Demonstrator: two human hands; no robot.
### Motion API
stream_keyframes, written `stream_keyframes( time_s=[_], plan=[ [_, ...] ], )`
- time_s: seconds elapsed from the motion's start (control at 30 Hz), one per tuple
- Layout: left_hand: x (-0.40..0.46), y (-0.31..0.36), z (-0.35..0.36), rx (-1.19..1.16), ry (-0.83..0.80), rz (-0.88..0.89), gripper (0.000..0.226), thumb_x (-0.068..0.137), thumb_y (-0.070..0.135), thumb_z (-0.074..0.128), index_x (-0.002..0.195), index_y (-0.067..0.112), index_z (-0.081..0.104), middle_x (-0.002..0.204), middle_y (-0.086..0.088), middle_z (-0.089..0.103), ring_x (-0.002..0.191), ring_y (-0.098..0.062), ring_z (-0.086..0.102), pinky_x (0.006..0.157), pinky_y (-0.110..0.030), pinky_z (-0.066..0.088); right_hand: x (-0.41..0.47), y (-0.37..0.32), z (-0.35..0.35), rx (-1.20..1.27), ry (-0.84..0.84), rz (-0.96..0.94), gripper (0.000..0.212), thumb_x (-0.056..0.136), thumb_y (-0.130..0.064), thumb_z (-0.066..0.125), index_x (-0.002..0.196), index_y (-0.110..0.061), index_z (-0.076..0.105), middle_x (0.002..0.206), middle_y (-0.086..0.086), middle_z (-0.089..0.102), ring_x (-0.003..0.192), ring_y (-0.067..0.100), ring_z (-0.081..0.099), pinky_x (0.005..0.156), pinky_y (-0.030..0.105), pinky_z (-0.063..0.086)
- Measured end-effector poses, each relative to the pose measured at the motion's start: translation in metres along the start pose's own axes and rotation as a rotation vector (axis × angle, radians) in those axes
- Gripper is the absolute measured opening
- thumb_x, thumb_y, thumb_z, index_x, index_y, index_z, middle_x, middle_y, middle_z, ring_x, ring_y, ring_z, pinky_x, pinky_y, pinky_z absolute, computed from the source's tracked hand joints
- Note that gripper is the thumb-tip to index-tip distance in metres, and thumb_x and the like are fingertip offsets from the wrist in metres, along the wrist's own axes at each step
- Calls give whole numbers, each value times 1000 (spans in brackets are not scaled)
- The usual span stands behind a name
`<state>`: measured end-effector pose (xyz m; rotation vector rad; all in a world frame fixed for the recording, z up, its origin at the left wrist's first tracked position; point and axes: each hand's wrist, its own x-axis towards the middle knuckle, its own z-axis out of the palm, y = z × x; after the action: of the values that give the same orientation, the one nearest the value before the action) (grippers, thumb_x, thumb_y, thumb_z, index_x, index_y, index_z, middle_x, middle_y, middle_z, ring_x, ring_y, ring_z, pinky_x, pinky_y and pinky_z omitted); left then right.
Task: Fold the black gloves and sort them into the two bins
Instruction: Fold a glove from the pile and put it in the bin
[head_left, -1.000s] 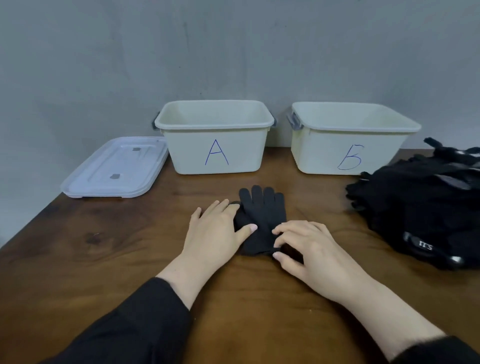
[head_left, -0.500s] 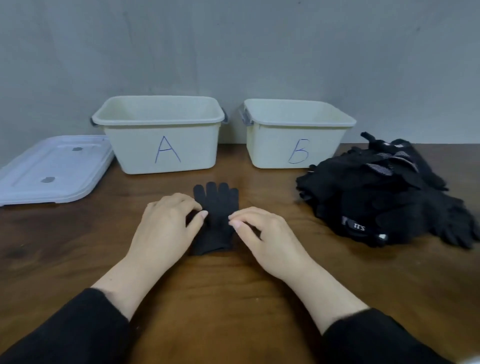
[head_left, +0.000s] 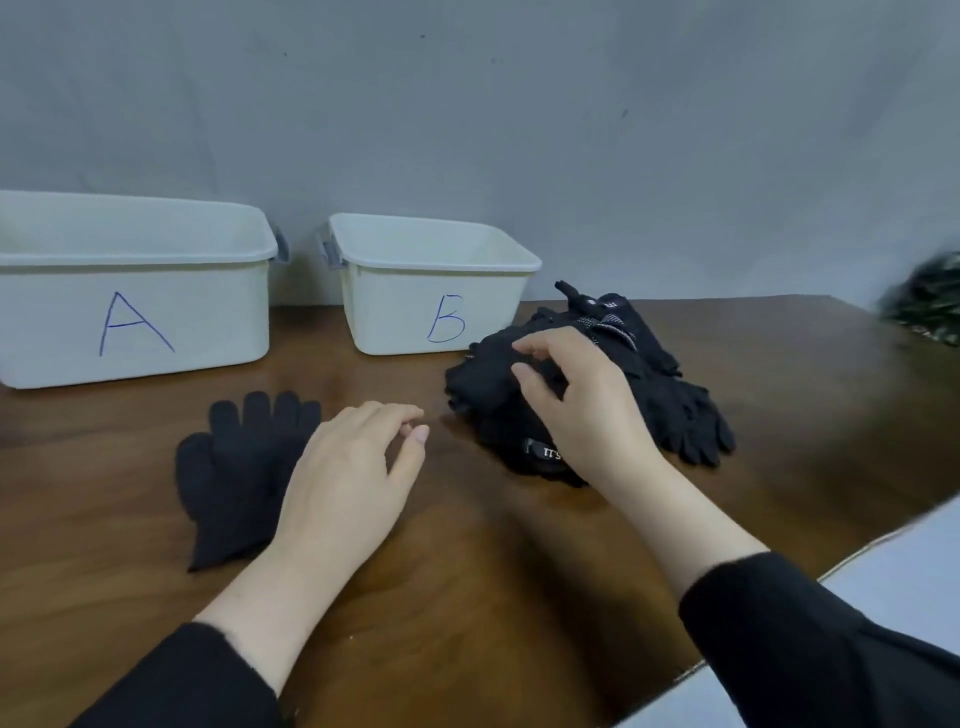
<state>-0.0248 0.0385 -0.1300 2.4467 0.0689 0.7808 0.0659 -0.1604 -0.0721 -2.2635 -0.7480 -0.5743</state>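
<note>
A single black glove (head_left: 234, 467) lies flat on the wooden table (head_left: 467, 571), fingers pointing toward bin A (head_left: 208, 322). My left hand (head_left: 348, 483) hovers at that glove's right edge with fingers loosely curled and holds nothing. To the right lies a heap of black gloves (head_left: 680, 410), just in front of bin B (head_left: 395, 312). My right hand (head_left: 582, 410) is on top of the heap, thumb and curled fingers pinching the fabric of a glove there. Both bins are white, open, and show nothing inside from this angle.
The bins stand side by side against the grey wall. The table's right edge runs diagonally at lower right, with a pale surface (head_left: 883, 571) beyond it. A blurred dark object (head_left: 930, 301) sits at the far right edge.
Both hands left the flat glove. My right hand moved right onto the heap of gloves, my left hand shifted to the glove's right side. The view swung right, and the lid dropped out of sight.
</note>
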Motion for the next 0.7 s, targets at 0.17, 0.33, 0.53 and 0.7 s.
stream_keyframes(
  time_s=[0.17, 0.33, 0.53, 0.7],
  plan=[
    [1, -6, 1, -59, -176, 59, 37, 98, 47, 44, 130, 35, 60, 104, 26, 57, 104, 3, 50, 89, -18, 41, 25, 63, -51, -322, -55, 124, 37, 98, -14, 54, 134, -19, 60, 137, -3, 57, 126, 23, 52, 106, 46, 44],
    [0, -5, 1, -84, -207, 37, 39, 98, 48, 44, 132, 36, 58, 104, 26, 57, 105, 3, 51, 89, -18, 40, 37, 110, -78, -545, -318, 269, 52, 91, -7, 54, 141, -23, 55, 138, 1, 58, 124, 29, 56, 101, 48, 47],
    [-2, -10, -2, -79, -211, 13, 37, 97, 50, 44, 130, 40, 57, 105, 29, 56, 101, 9, 49, 81, -9, 35, 42, 118, -91, -524, -292, 220, 4, 92, -25, 69, 95, -25, 72, 97, -5, 56, 96, 24, 59, 90, 44, 49],
    [-1, -10, -1, -131, -171, -17, 42, 94, 54, 43, 129, 38, 60, 107, 29, 57, 101, 11, 50, 83, -11, 40, 43, 66, -118, -247, -261, 212, 9, 93, -27, 65, 84, -27, 64, 79, -5, 68, 58, 5, 50, 64, 31, 41]
  ],
)
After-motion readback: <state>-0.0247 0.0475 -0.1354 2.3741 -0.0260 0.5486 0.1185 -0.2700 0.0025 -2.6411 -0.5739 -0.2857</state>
